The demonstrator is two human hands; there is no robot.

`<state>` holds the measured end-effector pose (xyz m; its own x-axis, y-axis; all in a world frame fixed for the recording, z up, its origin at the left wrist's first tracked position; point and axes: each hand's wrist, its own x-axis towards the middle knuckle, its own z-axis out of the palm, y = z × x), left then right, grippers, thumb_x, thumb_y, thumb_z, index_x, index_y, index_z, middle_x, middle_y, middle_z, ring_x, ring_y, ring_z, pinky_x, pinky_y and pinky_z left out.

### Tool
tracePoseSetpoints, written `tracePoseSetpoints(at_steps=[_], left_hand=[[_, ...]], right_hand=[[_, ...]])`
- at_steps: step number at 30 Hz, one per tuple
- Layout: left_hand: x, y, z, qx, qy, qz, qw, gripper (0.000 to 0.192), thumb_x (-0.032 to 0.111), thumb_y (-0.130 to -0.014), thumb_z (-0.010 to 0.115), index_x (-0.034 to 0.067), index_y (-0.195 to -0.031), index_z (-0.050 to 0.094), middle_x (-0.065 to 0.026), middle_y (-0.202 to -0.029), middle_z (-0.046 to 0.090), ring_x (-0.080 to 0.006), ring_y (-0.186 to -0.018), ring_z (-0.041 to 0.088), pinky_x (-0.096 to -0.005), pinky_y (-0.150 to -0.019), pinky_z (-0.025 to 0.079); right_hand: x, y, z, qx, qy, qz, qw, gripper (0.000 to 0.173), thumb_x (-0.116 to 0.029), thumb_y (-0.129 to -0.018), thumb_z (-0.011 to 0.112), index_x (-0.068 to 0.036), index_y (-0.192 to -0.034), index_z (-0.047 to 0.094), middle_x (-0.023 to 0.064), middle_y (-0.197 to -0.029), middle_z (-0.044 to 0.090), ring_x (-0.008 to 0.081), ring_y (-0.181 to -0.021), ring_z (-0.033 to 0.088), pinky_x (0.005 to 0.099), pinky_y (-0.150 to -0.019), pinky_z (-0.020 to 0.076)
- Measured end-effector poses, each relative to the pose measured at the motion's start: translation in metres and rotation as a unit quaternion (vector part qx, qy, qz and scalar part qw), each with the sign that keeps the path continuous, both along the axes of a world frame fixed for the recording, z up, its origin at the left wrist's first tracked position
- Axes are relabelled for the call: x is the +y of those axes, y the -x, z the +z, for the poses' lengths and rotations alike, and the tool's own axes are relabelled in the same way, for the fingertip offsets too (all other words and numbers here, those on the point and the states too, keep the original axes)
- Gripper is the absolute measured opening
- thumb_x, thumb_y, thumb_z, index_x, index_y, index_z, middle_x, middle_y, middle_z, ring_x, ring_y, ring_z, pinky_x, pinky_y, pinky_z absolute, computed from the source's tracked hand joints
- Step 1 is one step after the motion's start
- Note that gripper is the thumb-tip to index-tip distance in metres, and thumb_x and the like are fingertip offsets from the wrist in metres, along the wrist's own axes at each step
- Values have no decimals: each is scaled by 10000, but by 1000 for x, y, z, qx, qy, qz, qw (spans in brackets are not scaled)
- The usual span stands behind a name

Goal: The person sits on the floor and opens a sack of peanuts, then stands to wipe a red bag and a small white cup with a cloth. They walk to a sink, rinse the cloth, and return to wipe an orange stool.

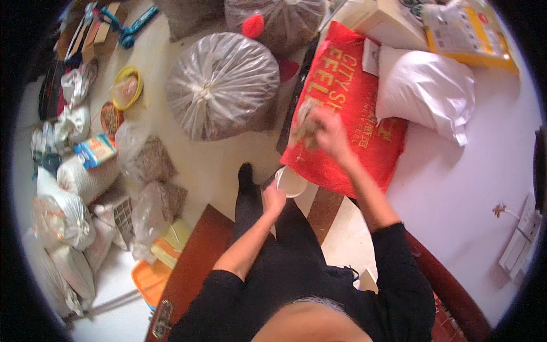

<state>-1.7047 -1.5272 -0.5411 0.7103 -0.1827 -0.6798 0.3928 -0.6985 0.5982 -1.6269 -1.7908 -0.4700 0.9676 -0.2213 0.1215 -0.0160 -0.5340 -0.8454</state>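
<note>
My left hand [274, 199] grips the rim of a white cup or small bowl [292, 182], held over my legs near the lower edge of a red bag. The red bag [342, 158], printed with gold lettering, lies flat at the right of centre. Above it, my right hand [327, 130] is blurred, with its fingers closed around a greyish-brown, crumpled thing [306, 128] that is too blurred to name. A stuffed white bag [425, 87] rests against the red bag's right side. What the cup contains cannot be made out.
Large tied clear plastic sacks [224, 85] stand ahead. Filled bags, a yellow basket [140, 87] and an orange plastic container [149, 275] line the left. A reddish-brown wooden door or panel [201, 243] is close to my left arm. A power strip [519, 243] lies at the right.
</note>
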Motion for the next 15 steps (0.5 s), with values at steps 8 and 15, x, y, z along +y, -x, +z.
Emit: tracePoseSetpoints(at_steps=[8,15], left_hand=[[4,-7,-17,18,-31,15,999,488,49,-786,488,80,-1257,612,-287,-989,650,-430,-963,640,-484,-867,488],[-1,-10,-5,30,-27,18,999,492,37,-786,516,66,-1270,602,-303,-933,650,-447,-895,650,-510,-828,499]], right_hand=[[-32,-66,-67,180,228,-78,954,555,34,-696,569,-146,-1219,608,158,-1327,517,385,-1185,500,476,-998,433],[87,90,-18,245,97,23,964,497,37,-715,590,-130,-1182,627,127,-1257,556,348,-1104,533,431,-955,466]])
